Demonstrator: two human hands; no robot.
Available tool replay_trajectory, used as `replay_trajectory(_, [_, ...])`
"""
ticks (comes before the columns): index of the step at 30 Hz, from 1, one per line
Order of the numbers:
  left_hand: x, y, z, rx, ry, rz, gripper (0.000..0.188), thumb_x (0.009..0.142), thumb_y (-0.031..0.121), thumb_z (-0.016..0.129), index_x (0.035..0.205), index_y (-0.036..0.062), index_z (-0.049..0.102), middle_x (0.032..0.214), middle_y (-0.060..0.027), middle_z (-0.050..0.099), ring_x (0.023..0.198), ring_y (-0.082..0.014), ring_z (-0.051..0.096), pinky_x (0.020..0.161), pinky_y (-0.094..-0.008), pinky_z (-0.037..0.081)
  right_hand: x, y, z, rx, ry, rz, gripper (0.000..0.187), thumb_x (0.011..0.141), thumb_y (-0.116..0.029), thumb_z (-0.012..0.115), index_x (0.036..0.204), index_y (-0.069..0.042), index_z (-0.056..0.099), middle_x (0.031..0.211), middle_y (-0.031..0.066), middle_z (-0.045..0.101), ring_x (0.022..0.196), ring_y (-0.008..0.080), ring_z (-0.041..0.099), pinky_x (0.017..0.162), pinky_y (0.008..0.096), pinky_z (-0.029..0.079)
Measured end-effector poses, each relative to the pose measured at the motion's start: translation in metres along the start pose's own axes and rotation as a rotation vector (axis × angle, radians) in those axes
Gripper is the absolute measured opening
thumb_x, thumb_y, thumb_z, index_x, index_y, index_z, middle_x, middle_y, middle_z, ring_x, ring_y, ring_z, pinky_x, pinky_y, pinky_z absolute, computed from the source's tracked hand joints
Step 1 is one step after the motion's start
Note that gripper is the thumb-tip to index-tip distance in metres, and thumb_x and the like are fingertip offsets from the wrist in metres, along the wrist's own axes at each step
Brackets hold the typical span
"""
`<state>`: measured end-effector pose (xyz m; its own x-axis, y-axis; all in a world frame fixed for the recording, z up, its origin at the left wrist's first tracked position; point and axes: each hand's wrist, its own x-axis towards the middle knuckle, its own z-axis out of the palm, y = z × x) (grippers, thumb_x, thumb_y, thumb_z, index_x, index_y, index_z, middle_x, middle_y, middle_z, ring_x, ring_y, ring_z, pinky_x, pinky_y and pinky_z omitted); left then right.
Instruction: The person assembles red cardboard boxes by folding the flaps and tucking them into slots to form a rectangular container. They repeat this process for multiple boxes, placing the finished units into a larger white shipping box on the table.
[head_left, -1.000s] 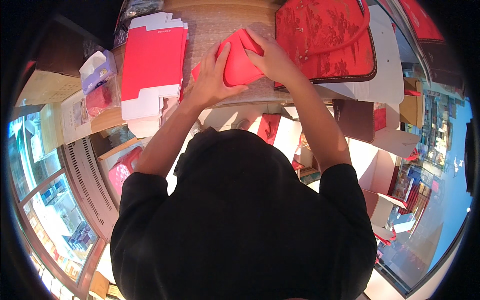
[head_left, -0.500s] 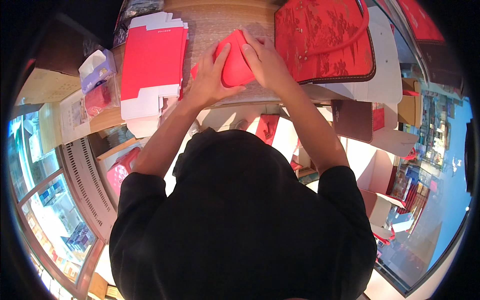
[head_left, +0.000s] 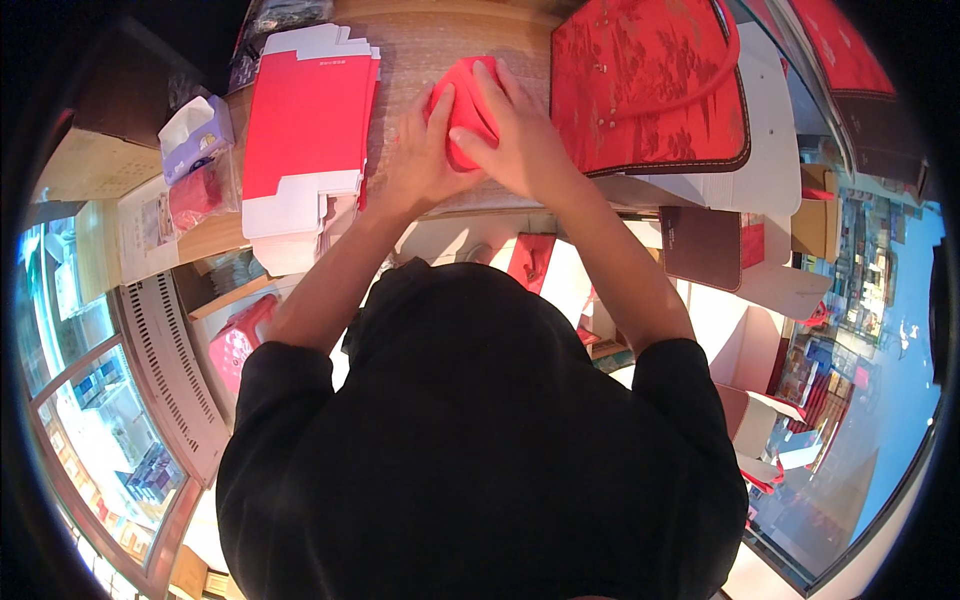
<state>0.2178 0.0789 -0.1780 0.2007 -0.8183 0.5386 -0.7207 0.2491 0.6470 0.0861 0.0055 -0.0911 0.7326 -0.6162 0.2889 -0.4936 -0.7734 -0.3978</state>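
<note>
Between my two hands is a folded red card box (head_left: 465, 110), held over the wooden table (head_left: 410, 50). My left hand (head_left: 428, 150) closes on its left side, thumb lying along the near edge. From the right, my right hand (head_left: 520, 135) presses on the box with its fingers over the top and thumb across the front. Both hands partly cover the box, so its underside is hidden. Just left of my left hand lies a stack of flat red-and-white box blanks (head_left: 305, 125).
A red patterned bag (head_left: 645, 85) with a rope handle lies at the right of the table. At the left stand a purple tissue box (head_left: 195, 140) and a plastic-wrapped red item (head_left: 198, 195). White and brown cartons (head_left: 705, 245) sit below the table's right end.
The red box is squeezed narrower and turned more upright. My right hand has shifted left across it, its thumb now lying over the front, closer to my left hand.
</note>
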Motion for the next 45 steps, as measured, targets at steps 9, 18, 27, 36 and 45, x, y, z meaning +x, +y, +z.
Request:
replay_trajectory(9, [0.011, -0.008, -0.016, 0.008, 0.014, 0.028, 0.105, 0.066, 0.033, 0.082, 0.146, 0.0012, 0.022, 0.149, -0.0252, 0.023, 0.135, -0.0423, 0.028, 0.108, -0.0523, 0.031, 0.006, 0.004, -0.004, -0.292, -0.083, -0.233, 0.063, 0.085, -0.02, 0.063, 0.142, -0.009, 0.038, 0.147, 0.0195, 0.033, 0.121, 0.041, 0.043, 0.104, 0.0478, 0.037])
replay_trajectory(18, [0.044, -0.017, -0.054, 0.299, -0.186, 0.286, 0.073, 0.083, 0.03, 0.065, 0.145, 0.0103, 0.033, 0.15, -0.0067, 0.034, 0.135, -0.0251, 0.036, 0.112, -0.0481, 0.026, 0.007, 0.0, -0.002, -0.274, -0.03, -0.249, 0.071, 0.083, -0.026, 0.065, 0.141, 0.002, 0.034, 0.148, 0.0208, 0.032, 0.135, 0.038, 0.033, 0.11, 0.0513, 0.028])
replay_trajectory(27, [0.042, -0.015, -0.054, 0.356, -0.193, 0.269, 0.068, 0.084, 0.029, 0.064, 0.143, 0.0101, 0.036, 0.149, -0.0071, 0.036, 0.132, -0.0251, 0.04, 0.11, -0.0465, 0.03, -0.016, -0.004, -0.012, -0.198, -0.079, -0.142, 0.087, 0.079, -0.03, 0.07, 0.145, 0.003, 0.024, 0.15, 0.0256, 0.025, 0.142, 0.0383, 0.02, 0.113, 0.0556, 0.019])
replay_trajectory(36, [0.043, -0.009, -0.051, 0.328, -0.157, 0.229, 0.072, 0.081, 0.023, 0.07, 0.143, 0.0072, 0.036, 0.147, -0.0112, 0.037, 0.127, -0.0335, 0.043, 0.107, -0.0465, 0.035, -0.044, 0.009, -0.015, -0.133, 0.057, -0.184, 0.095, 0.076, -0.025, 0.074, 0.146, 0.003, 0.017, 0.151, 0.0292, 0.017, 0.142, 0.0421, 0.017, 0.113, 0.0578, 0.014])
replay_trajectory(45, [0.042, -0.008, -0.048, 0.343, -0.14, 0.205, 0.074, 0.08, 0.024, 0.072, 0.143, 0.0079, 0.037, 0.148, -0.0119, 0.036, 0.128, -0.036, 0.041, 0.106, -0.0464, 0.035, -0.044, 0.013, -0.01, -0.065, 0.189, -0.198, 0.075, 0.078, -0.017, 0.068, 0.141, 0.002, 0.034, 0.149, 0.0221, 0.029, 0.141, 0.038, 0.025, 0.111, 0.0576, 0.021])
